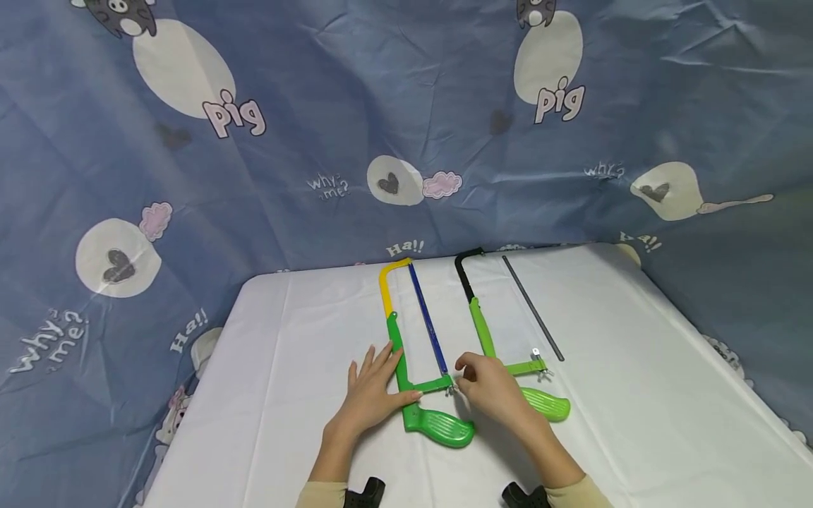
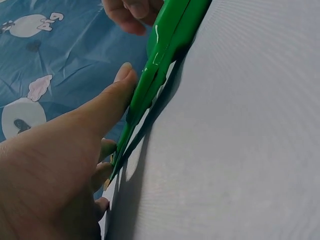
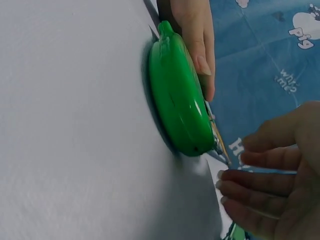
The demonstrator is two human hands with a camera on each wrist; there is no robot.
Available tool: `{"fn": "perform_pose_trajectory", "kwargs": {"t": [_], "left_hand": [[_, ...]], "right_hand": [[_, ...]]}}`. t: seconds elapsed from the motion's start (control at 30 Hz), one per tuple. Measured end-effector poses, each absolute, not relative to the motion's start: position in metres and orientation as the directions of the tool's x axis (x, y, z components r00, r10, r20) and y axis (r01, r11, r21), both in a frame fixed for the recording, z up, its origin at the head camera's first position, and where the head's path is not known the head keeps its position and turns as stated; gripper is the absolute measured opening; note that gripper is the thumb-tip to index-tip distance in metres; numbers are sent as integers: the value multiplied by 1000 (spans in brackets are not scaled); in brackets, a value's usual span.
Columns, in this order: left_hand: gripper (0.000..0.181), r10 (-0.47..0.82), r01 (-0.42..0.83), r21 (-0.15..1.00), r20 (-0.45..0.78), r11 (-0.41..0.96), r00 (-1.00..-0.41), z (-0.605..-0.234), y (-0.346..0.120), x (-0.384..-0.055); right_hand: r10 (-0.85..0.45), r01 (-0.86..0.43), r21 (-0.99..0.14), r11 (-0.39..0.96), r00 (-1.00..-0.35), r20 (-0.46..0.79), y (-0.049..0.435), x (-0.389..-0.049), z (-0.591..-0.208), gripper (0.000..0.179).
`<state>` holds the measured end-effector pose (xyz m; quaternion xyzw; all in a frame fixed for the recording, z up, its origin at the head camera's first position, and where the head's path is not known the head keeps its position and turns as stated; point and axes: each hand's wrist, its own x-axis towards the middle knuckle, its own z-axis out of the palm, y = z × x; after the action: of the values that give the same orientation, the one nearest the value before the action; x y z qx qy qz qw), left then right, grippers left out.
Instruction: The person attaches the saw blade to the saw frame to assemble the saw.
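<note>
A hacksaw (image 1: 394, 331) with a green frame, yellow front arm and blue blade (image 1: 427, 321) lies on the white-covered table. My left hand (image 1: 370, 393) rests on its frame, fingers spread along the spine and thumb near the handle. My right hand (image 1: 494, 389) hovers just right of the wing nut (image 1: 450, 389) at the blade's near end, fingers loosely bent. In the right wrist view, nothing shows between the right fingers (image 3: 265, 180), and the green handle (image 3: 180, 95) is beside them. Whether a fingertip touches the nut is unclear.
A second hacksaw, with a light-green handle (image 1: 547, 404) and black front arm (image 1: 464, 279), lies to the right, partly behind my right hand. A separate grey blade (image 1: 533, 308) lies beside it. Blue printed cloth (image 1: 305, 141) hangs behind the table (image 1: 635, 395).
</note>
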<state>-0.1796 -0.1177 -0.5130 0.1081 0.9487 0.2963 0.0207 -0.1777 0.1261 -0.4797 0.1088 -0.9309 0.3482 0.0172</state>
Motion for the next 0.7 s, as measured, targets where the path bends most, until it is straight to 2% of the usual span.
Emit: {"fn": "perform_pose_trajectory", "kwargs": {"t": [0.27, 0.47, 0.7], "left_hand": [[91, 194, 183, 577, 42, 796, -980, -512, -113, -181], [87, 188, 205, 578, 89, 790, -978, -507, -107, -184], [82, 204, 242, 581, 132, 777, -970, -498, -94, -186]], "right_hand": [[-161, -282, -645, 711, -957, 242, 138, -180, -478, 33], [-131, -253, -644, 722, -964, 232, 151, -184, -477, 42], [-86, -225, -656, 721, -968, 237, 166, -187, -476, 41]]}}
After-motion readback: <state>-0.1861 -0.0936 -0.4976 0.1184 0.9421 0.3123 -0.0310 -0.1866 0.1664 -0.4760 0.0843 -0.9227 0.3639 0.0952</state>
